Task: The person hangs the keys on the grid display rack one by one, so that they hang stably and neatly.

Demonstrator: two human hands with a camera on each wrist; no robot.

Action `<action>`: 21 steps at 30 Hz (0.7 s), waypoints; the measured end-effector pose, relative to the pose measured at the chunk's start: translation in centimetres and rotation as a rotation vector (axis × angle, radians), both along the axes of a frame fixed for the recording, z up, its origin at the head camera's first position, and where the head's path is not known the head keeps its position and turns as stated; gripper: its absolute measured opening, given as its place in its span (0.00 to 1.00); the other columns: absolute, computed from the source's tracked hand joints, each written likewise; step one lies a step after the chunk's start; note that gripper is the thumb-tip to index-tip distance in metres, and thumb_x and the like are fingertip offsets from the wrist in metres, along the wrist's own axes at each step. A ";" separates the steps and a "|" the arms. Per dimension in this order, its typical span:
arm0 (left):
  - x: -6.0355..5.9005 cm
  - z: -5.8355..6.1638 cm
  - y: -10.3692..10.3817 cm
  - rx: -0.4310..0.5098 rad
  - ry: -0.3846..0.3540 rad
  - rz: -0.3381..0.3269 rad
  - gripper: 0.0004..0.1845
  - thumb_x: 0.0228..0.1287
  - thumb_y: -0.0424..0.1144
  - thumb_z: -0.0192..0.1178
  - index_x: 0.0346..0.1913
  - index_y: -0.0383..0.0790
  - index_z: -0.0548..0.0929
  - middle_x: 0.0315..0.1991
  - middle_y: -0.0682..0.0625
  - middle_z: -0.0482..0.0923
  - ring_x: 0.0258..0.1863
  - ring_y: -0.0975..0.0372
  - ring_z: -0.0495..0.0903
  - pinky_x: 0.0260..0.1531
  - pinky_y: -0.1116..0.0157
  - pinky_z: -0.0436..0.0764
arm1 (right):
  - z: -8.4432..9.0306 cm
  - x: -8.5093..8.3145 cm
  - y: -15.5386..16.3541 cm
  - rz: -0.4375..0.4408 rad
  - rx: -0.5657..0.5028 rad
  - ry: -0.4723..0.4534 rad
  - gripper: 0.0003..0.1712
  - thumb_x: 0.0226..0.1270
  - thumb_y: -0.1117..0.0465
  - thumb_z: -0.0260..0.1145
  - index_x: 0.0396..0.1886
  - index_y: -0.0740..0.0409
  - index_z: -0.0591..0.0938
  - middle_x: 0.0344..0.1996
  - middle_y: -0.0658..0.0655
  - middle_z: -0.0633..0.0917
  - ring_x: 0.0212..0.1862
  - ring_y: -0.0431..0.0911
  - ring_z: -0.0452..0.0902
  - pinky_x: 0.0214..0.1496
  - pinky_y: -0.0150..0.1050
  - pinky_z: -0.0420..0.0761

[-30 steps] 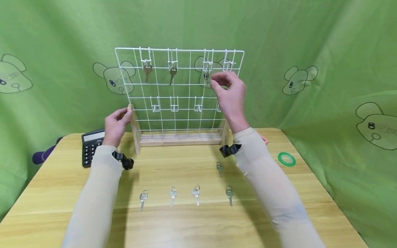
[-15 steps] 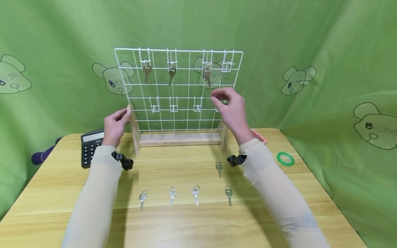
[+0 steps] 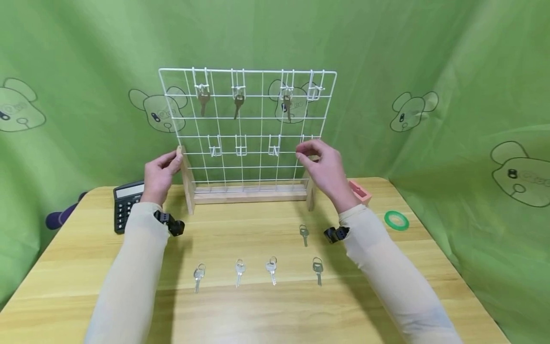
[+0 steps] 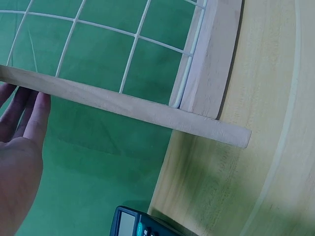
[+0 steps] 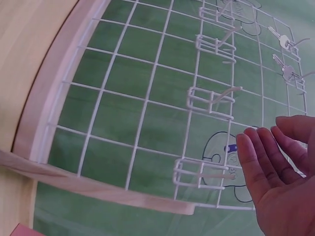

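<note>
Left hand (image 3: 160, 173) first: it keeps its place on the rack's (image 3: 247, 126) left wooden post (image 3: 187, 179), fingers lightly curled against the wood, steadying the frame, just as it was a second ago. Behind it, the calculator (image 3: 124, 203) sits at the table (image 3: 258, 306) edge. Across the top row, three keys now hang: one on the left hook (image 3: 203, 101), one beside it (image 3: 238, 103), and the third key (image 3: 287, 106) on its hook, hanging free. That third one is the news — a second ago the right fingers were pinching it up there; now it is let go and stays put. The fourth top hook (image 3: 315, 91) is bare. The right hand (image 3: 324, 167) has dropped away from the top row and is coming down in front of the lower grid, empty, fingers loosely apart and relaxed. Below it, five keys wait on the table: the lone key (image 3: 303, 234) nearest that hand, then the row of four (image 3: 257, 271). Far right, a green tape ring (image 3: 396, 220).
</note>
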State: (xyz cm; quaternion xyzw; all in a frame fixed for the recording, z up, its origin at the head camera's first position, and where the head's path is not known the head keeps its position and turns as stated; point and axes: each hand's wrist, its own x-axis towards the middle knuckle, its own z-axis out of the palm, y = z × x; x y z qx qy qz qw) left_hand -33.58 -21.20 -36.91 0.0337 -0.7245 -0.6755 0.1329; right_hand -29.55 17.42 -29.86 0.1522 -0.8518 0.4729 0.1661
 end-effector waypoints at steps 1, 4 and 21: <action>0.0 0.0 0.0 0.001 -0.002 0.002 0.27 0.69 0.44 0.62 0.66 0.36 0.73 0.62 0.37 0.74 0.55 0.54 0.77 0.60 0.62 0.77 | -0.2 0.1 0.1 0.006 0.006 -0.006 0.11 0.69 0.64 0.66 0.49 0.60 0.82 0.44 0.53 0.83 0.47 0.46 0.77 0.52 0.38 0.82; 0.0 -0.1 0.0 -0.001 -0.006 0.000 0.27 0.68 0.45 0.62 0.66 0.37 0.73 0.62 0.38 0.73 0.56 0.53 0.77 0.60 0.62 0.76 | -0.9 0.3 0.5 0.015 0.022 -0.029 0.11 0.69 0.64 0.66 0.49 0.60 0.82 0.44 0.54 0.83 0.47 0.47 0.78 0.52 0.40 0.83; 0.1 0.0 0.2 0.037 -0.006 -0.001 0.27 0.68 0.44 0.62 0.65 0.34 0.74 0.60 0.37 0.73 0.56 0.54 0.76 0.57 0.67 0.78 | -4.6 1.1 3.3 0.124 0.159 -0.233 0.13 0.70 0.62 0.65 0.53 0.58 0.81 0.48 0.56 0.83 0.49 0.51 0.79 0.53 0.47 0.83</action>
